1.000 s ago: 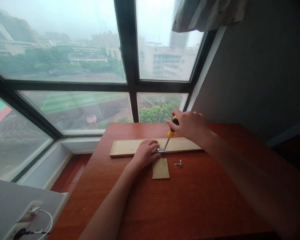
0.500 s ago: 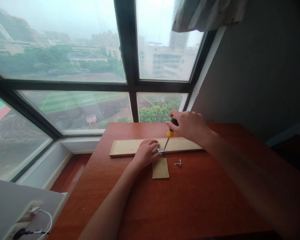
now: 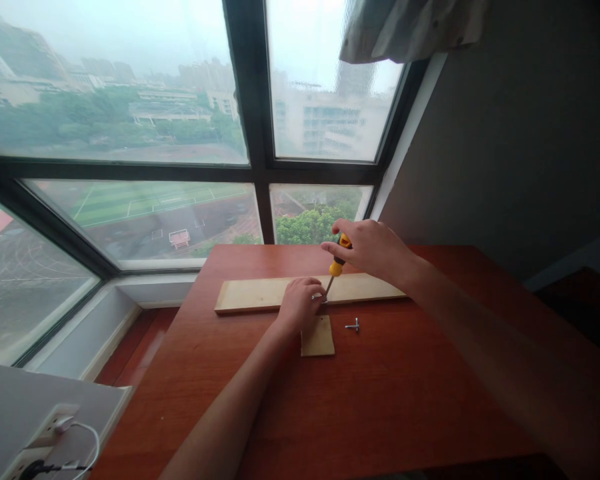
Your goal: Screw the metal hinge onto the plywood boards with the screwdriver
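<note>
A black-and-yellow screwdriver is in my right hand, its handle between thumb and fingers, the index finger partly lifted. Its shaft slants down to the front edge of a long pale wooden board. There, a small metal plate, perhaps a hinge, is mostly covered by my left hand. The left fingers are bent together over the plate, next to the screwdriver's tip; the tip's exact contact is hidden. Just in front lies a small square wooden piece with a hole near its top edge.
Several small screws lie crossed to the right of the square piece. All this rests on a reddish-brown table. Windows stand behind it, a dark wall to the right, and a socket with plugged cables at lower left.
My left fingers have shifted right and closed over the metal plate, which showed more before. The right fingers have turned and loosened around the screwdriver handle. The view has shifted slightly.
</note>
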Demonstrator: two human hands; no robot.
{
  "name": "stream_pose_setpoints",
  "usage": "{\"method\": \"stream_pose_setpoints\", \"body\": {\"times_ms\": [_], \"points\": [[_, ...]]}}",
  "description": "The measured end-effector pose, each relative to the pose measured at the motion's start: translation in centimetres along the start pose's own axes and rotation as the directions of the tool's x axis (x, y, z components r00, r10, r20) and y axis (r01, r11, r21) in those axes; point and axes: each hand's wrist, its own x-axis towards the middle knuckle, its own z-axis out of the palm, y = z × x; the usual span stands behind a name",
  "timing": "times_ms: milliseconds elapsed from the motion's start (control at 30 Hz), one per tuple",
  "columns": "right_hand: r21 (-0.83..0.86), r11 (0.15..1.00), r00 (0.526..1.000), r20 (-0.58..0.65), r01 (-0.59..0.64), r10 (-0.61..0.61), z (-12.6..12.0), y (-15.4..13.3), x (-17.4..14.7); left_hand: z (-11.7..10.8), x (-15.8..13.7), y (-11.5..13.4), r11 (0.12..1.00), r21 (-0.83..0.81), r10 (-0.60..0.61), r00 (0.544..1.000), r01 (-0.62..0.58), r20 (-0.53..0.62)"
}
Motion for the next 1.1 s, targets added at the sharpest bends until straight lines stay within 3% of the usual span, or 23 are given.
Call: {"method": "stream_pose_setpoints", "body": {"times_ms": [100,267,333,500,700,833,1100], "points": [[-0.004,1.000,1.000,-0.003,0.005,-0.005,0.03,0.06,0.22,0.18,0.01,-0.22,1.000,-0.014,-0.004,1.000,0.004,-0.014],[0.230,0.952,0.977,0.012,0.203,-0.211,-0.07,0.37,0.01,0.40,0.08,-0.43,0.999,-0.032,-0.019,1.000,0.019,-0.022],[0.215,0.959,0.981,0.021,0.182,-0.191,-0.07,0.36,-0.14,0.43,0.10,-0.43,0.999,-0.041,-0.030,0.999,0.029,-0.026],[0.042,0.999,1.000,0.004,0.009,-0.009,0.12,0.15,-0.09,0.31,0.12,-0.31,0.997,-0.066,-0.048,0.998,0.046,-0.030],[0.265,0.950,0.985,0.003,0.167,-0.174,-0.18,0.30,-0.25,0.30,0.19,-0.22,0.995,-0.075,-0.068,0.997,0.067,-0.020],[0.368,0.910,0.977,0.021,0.190,-0.212,-0.56,0.24,-0.44,0.31,0.26,-0.07,0.994,-0.068,-0.083,0.996,0.082,-0.010],[0.293,0.937,0.981,-0.007,0.189,-0.195,-0.56,-0.33,-0.30,0.37,0.25,-0.20,0.995,-0.078,-0.071,0.997,0.070,-0.016]]}}
